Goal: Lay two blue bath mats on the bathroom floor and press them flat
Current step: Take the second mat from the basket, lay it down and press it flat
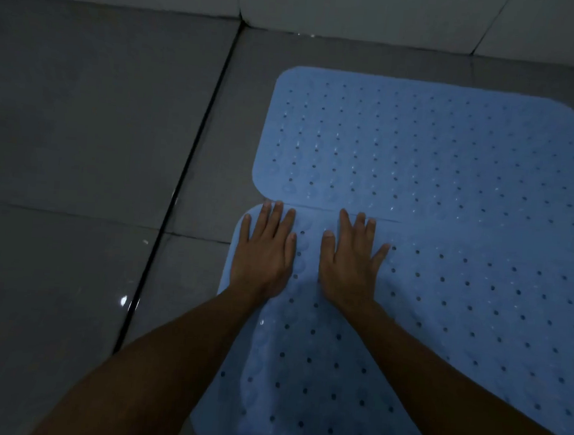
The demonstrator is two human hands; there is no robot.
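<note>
Blue, rubbery and perforated: two bath mats lie on the grey tiled floor, dim light. Near mat and far mat meet edge to edge along a seam that runs left to right just beyond the fingertips; whether they overlap there cannot be told. Both hands lie palm-down on the near mat's far left corner, grasping nothing. Left hand: fingers straight and slightly spread, tips reaching the seam, thumb toward the right. Right hand: fingers likewise straight and fanned, little finger splayed out to the right, thumb pointing far. The two hands sit side by side, near each other but apart, a strip of mat showing between the thumbs. Bare forearms run in from the near edge of the view. Mat surface: rows of small round holes in a regular grid, with faint raised circular dimples between them; corners rounded. The near mat shows a slight ripple along its left border, near the left forearm; the far mat looks flat. Floor: large smooth grey tiles, glossy with a few bright glints, one dark grout line running near to far left of the mats. Pale wall tiles stand along the far side.
</note>
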